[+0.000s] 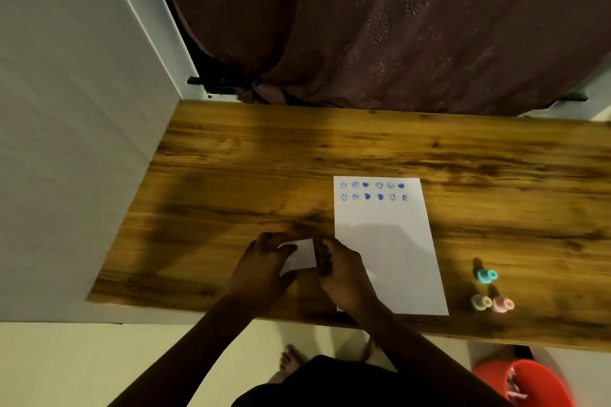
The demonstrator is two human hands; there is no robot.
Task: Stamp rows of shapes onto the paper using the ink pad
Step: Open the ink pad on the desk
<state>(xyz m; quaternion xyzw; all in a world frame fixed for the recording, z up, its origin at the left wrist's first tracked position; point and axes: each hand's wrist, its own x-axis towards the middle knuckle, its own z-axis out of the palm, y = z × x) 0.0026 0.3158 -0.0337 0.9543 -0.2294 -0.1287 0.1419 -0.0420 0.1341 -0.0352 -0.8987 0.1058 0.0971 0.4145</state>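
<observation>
Both hands meet low in the middle of the frame, just left of the paper. The left hand [264, 261] and the right hand [337, 269] are closed together around a small white box [301, 254], which is probably the ink pad, though the blur and dim light make it hard to be sure. The left fingers curl over its left edge and the right fingers press against its right side; whether the lid is being opened or shut cannot be told.

To the right of the hands, the paper [393, 258] lies flat on the wooden desk [231, 158], with its lower edge close to the near edge of the desk. Two rows of blue stamped shapes [373, 191], faces and hearts, run across its top; the rest of the sheet is blank. Further right, near the lower right of the desk, stand three small stamps: a teal stamp [486, 275], a cream stamp [481, 302] and a pink stamp [502, 304], all well apart from the hands.

If more rows are wanted, the box should sit flat and steady on the desk with one hand bracing it while the other works the lid, so that ink does not smear the fingers or the sheet. A third row would do best started just under the second, keeping the same spacing.
</observation>
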